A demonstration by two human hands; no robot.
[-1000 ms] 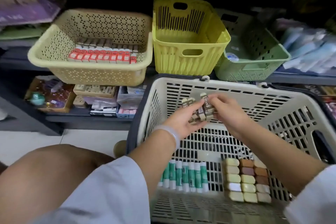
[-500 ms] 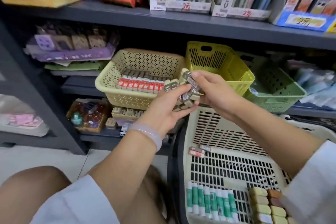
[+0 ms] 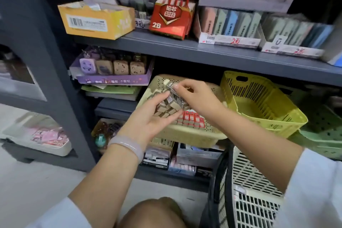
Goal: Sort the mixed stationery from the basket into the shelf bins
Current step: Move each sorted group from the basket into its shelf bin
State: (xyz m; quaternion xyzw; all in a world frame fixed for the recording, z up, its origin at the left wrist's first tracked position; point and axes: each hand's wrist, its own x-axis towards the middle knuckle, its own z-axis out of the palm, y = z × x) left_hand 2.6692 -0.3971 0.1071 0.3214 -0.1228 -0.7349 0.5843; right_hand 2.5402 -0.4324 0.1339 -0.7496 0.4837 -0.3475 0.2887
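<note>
My left hand (image 3: 148, 122) holds a bunch of small tan erasers (image 3: 167, 106) in grey sleeves, over the beige perforated shelf bin (image 3: 192, 135). My right hand (image 3: 198, 98) pinches one of these erasers at the top of the bunch. A row of red-sleeved erasers (image 3: 192, 119) lies in the bin beneath my hands. The white shopping basket (image 3: 253, 187) with a black rim stands at lower right; its contents are out of view.
A yellow slotted bin (image 3: 262, 102) and a green bin (image 3: 325, 135) stand to the right of the beige one. The shelf above carries a yellow carton (image 3: 96, 20), a red 2B lead box (image 3: 172, 18) and eraser display boxes (image 3: 229, 27). My knee (image 3: 151, 213) is at the bottom.
Both hands rose out of the shopping basket with the tan erasers and moved up and left over the beige bin. The view tilted up toward the shelves.
</note>
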